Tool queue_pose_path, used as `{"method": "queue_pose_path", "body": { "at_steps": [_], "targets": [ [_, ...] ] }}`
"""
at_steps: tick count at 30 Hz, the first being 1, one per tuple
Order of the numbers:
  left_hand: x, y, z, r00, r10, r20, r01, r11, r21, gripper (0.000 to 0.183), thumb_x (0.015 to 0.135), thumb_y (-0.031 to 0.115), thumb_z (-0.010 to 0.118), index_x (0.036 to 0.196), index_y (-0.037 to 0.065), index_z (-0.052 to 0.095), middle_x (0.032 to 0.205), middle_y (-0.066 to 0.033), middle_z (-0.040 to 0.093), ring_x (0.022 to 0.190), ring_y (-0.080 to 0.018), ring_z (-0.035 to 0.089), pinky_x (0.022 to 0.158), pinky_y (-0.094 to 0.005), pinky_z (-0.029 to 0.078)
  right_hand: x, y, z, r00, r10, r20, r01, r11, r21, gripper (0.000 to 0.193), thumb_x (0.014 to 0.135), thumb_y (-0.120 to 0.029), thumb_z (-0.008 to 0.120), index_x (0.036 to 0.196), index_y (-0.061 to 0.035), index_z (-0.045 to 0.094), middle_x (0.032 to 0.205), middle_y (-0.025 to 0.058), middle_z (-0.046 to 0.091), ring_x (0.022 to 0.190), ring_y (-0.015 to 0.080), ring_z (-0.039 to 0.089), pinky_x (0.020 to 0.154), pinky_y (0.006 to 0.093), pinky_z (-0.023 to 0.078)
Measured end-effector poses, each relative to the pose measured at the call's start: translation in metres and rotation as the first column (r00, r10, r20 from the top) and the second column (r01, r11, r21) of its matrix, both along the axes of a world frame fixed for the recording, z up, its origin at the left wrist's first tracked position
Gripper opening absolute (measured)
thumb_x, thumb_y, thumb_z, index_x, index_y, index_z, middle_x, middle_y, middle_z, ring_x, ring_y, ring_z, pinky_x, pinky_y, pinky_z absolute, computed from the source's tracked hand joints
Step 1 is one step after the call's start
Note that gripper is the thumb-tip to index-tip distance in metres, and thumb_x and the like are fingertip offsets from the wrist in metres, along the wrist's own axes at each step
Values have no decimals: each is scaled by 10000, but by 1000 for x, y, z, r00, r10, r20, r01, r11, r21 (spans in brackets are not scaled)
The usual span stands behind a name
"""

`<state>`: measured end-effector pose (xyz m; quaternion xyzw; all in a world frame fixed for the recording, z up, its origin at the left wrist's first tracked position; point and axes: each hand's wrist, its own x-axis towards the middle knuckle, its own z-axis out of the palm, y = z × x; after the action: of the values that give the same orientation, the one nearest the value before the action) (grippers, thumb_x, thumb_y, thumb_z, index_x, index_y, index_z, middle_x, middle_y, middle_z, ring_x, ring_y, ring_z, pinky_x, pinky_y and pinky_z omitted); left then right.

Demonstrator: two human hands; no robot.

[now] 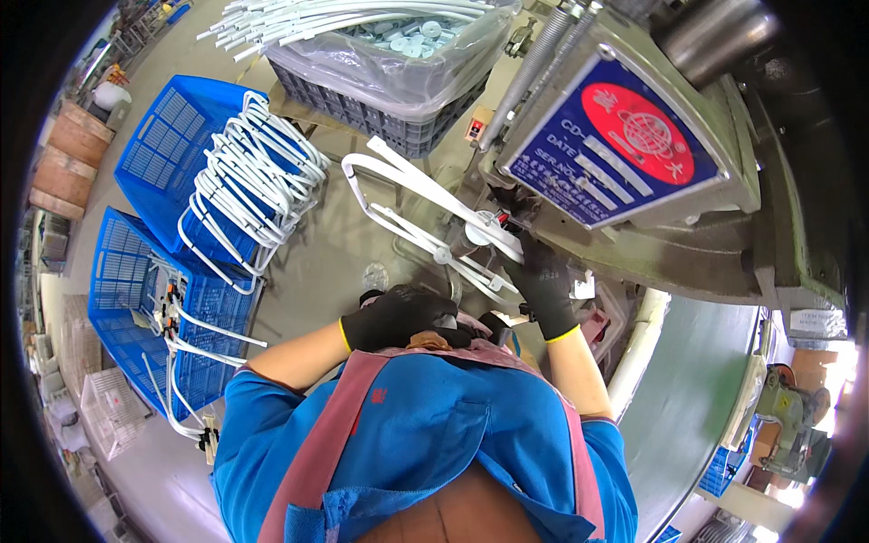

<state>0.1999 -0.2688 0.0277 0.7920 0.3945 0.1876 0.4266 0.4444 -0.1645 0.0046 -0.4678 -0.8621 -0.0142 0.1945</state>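
My right grip is wrapped round the white frame, seemingly steadying it beside the machine; my left grip curls, contents hidden.

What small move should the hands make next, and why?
Probably move the left hand to the white tube frame and steady its bent end: the right hand is at the opposite end, by the machine, while the left is apart from the frame, close to the body.
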Motion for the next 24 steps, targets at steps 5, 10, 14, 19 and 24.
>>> {"method": "queue_pose_path", "body": {
  "at_steps": [5,10,14,19,24],
  "targets": [
    [20,8,15,986,111,127,-115,993,23,466,773,393,704,1059,32,630,1014,-177,647,910,-323,624,820,-389,486,4,5,-18,987,99,-127,-101,995,-9,545,784,-387,699,1207,-70,569,1016,208,627,938,365,611,788,434,498],
    [10,69,20,904,366,220,-427,772,470,595,743,447,723,1167,54,587,1007,-167,627,913,-333,589,844,-422,457,4,4,-25,973,-73,-218,0,949,-315,622,801,-402,684,1324,-120,501,1203,202,573,1113,344,559,907,422,467],
    [5,107,19,949,312,-52,-221,771,597,589,753,460,687,1181,68,590,1125,-174,602,1026,-344,552,877,-450,426,2,0,-23,986,-104,-127,77,977,-199,625,794,-477,671,1318,-175,515,1254,128,570,1143,308,555,931,416,460],
    [3,136,18,975,3,-224,108,869,483,584,740,408,712,1200,73,581,1187,-179,578,1107,-361,532,959,-440,412,2,-2,-26,993,-73,-89,63,992,-109,648,804,-475,661,1343,-162,483,1292,125,542,1185,317,525,947,415,451],
    [-3,154,6,962,-112,-250,171,958,232,593,764,394,715,1244,85,554,1269,-166,550,1190,-320,496,1015,-402,382,3,0,-30,988,-97,-117,69,973,-219,614,807,-397,682,1318,-102,511,1248,192,559,1160,374,527,934,429,448]
  ]
}}
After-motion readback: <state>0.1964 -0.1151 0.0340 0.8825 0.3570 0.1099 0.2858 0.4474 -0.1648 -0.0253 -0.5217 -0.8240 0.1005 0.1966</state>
